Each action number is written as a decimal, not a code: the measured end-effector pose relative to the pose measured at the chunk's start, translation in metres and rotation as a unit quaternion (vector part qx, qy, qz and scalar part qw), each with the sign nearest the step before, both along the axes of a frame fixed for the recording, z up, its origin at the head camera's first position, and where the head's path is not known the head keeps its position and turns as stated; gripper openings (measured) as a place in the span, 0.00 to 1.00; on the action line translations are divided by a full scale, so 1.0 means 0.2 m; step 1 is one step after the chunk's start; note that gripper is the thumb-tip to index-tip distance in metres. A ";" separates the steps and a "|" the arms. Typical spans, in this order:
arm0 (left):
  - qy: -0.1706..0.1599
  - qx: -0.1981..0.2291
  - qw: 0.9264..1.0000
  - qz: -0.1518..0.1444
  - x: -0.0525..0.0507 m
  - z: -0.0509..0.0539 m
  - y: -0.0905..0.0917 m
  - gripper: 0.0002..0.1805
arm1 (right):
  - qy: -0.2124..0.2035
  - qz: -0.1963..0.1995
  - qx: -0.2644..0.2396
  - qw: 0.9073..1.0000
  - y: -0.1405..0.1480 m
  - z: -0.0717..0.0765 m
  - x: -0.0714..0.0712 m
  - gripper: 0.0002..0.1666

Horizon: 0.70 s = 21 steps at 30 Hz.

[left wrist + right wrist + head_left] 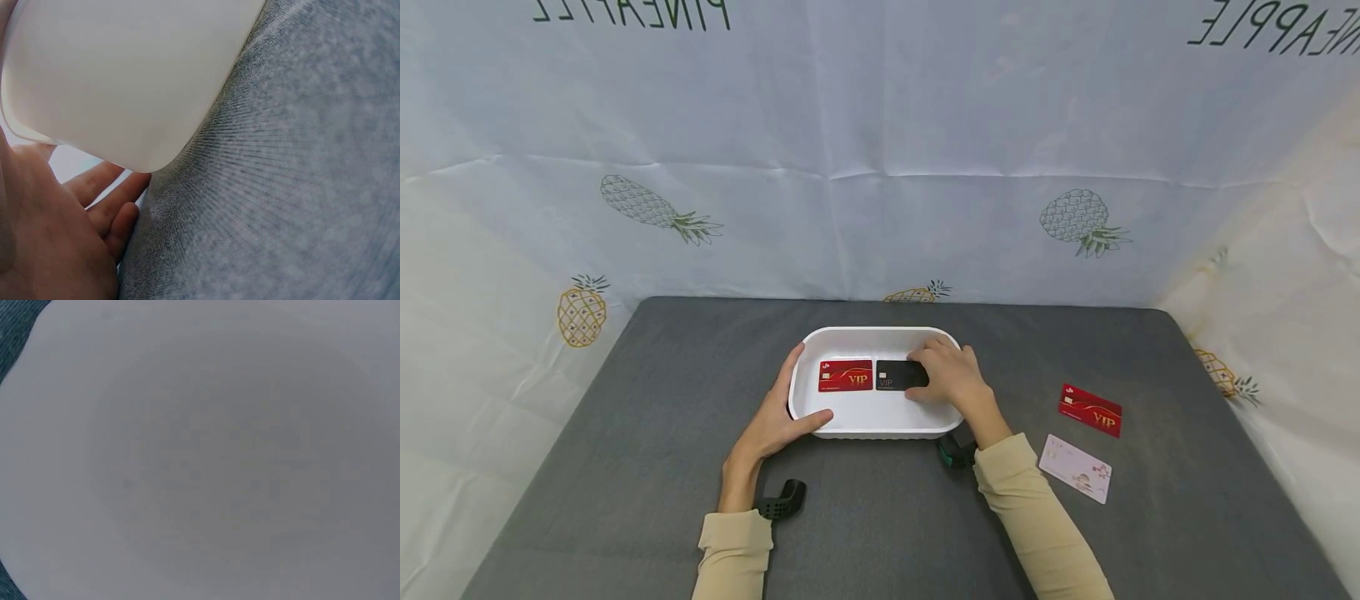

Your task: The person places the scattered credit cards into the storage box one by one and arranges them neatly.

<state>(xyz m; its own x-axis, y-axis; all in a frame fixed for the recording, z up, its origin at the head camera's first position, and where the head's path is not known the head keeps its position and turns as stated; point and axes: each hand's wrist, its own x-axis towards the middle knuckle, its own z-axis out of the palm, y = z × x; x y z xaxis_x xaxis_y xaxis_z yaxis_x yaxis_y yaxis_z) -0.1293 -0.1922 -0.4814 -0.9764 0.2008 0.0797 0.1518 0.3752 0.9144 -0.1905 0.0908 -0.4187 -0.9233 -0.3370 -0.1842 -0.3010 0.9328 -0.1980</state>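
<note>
A white plastic tray (850, 422) stands on the grey table. My left hand (780, 417) holds its left end, thumb over the front rim and fingers along the outer side; the left wrist view shows those fingers beside the tray's wall (125, 81). Inside lie a red VIP card (846, 376) and, just right of it, a black VIP card (895, 376). With thumb and fingers at its upper and lower edges, my right hand (953, 372) grips the black card, hiding its right end. In the right wrist view, the pale tray surface (206, 456) fills nearly everything, blurred.
Right of the tray, another red VIP card (1090, 410) lies on the grey tabletop (880, 517). Below it is a pale pink card (1077, 468) with a floral print, near my right sleeve. A white pineapple-print curtain (865, 225) hangs behind the table.
</note>
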 end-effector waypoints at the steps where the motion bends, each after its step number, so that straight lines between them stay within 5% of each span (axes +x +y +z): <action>1: 0.000 0.000 1.000 0.000 0.00 0.00 0.00 0.60 | -0.001 0.000 -0.006 1.000 0.00 0.00 0.00 0.35; 11: 0.002 0.001 1.000 -0.002 0.00 0.00 0.00 0.60 | -0.016 0.027 -0.078 0.996 0.06 -0.01 -0.03 0.34; 21: 0.001 0.001 1.000 -0.001 0.00 0.00 0.00 0.60 | -0.026 0.079 -0.192 0.978 0.13 -0.01 -0.03 0.35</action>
<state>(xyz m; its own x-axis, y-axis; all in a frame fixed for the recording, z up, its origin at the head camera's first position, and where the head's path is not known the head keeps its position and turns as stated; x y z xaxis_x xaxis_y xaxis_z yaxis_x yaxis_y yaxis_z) -0.1293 -0.1920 -0.4818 -0.9757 0.2034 0.0820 0.1545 0.3725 0.9151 -0.1968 0.1164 -0.4198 -0.8474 -0.5274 -0.0611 -0.4150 0.7299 -0.5432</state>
